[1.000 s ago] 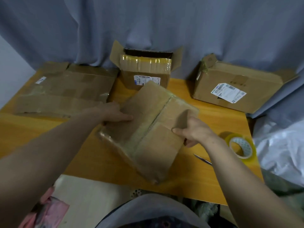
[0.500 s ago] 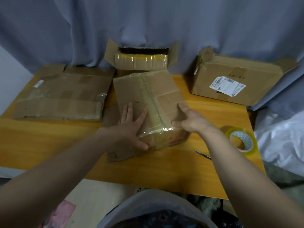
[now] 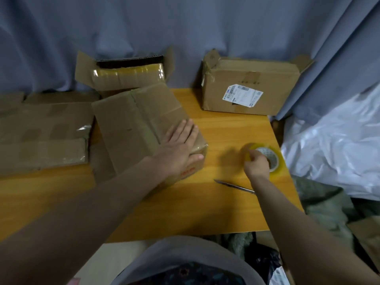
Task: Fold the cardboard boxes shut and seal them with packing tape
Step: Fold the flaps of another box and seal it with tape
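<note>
Left hand (image 3: 181,149) flat and spread on centre cardboard box (image 3: 139,128), right hand (image 3: 257,163) gripping tape roll (image 3: 267,157) at right, knife (image 3: 234,187) just below.

Looks like a makeshift home packing spot, not a real warehouse. A blue-grey curtain (image 3: 185,27) hangs behind the small wooden table (image 3: 226,202), and crumpled white plastic bags (image 3: 333,151) are piled just right of the right hand (image 3: 257,164).
</note>
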Available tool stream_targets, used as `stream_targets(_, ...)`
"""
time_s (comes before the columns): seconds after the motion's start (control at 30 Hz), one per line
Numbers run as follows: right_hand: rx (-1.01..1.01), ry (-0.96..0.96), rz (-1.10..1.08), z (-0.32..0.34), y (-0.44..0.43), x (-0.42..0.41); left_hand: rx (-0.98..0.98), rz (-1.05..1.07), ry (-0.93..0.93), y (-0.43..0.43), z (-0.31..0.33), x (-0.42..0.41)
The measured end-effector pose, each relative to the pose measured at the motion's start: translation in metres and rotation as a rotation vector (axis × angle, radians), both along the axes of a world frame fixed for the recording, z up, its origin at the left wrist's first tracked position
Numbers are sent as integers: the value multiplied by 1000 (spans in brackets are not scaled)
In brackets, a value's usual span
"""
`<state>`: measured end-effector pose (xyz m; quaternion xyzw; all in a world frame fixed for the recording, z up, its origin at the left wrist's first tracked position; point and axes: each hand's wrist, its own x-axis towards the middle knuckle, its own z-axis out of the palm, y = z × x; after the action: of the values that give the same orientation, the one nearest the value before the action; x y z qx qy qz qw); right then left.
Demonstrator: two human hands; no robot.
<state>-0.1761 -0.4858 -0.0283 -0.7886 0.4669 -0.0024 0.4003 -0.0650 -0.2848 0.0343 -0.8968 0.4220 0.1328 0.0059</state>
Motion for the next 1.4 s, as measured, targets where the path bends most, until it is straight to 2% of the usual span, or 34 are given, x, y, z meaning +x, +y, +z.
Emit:
stream_targets(0.13,-151,178,49,-22,-27,-25,10,-15,-15,-16,-9,2)
stream_targets(0.27,-296,328,250,-31,-46,-28,0,5,-26,-15,-13,0)
stream_targets(0.37,-295,386,409,-28,-49,-19,-46,21,-31,-13,-13,0)
stream_targets(0.53,-384,498,460,-32,-50,-15,-43,33,-61,-14,-17,-2)
stream_targets(0.6,-334,413,430,-27,-54,-12,-51,27,-55,-14,-16,0)
stream_targets(0.67,-208,220,349,-16,-58,-2,-64,7,13,-12,-9,3)
stream_targets(0.73,71,-48,177,3,-58,5,-108,30,164,-13,3,6)
stream_targets(0.8,355,-294,81,24,-52,9,-286,224,367,-19,17,9)
stream_targets(0.83,425,-370,102,35,-46,10,-430,339,466,-23,22,11)
stream_targets(0.93,484,-537,255,66,-25,18,-789,502,668,-36,46,11)
stream_targets(1.07,415,-664,433,93,-5,26,-923,688,863,-50,72,14)
stream_targets(1.17,250,-696,583,99,5,31,-1095,793,1147,-47,84,20)
stream_targets(1.27,187,-698,636,100,13,38,-1227,700,1280,-33,96,24)
stream_targets(1.4,515,-766,642,118,29,49,-1222,543,1222,-20,99,18)
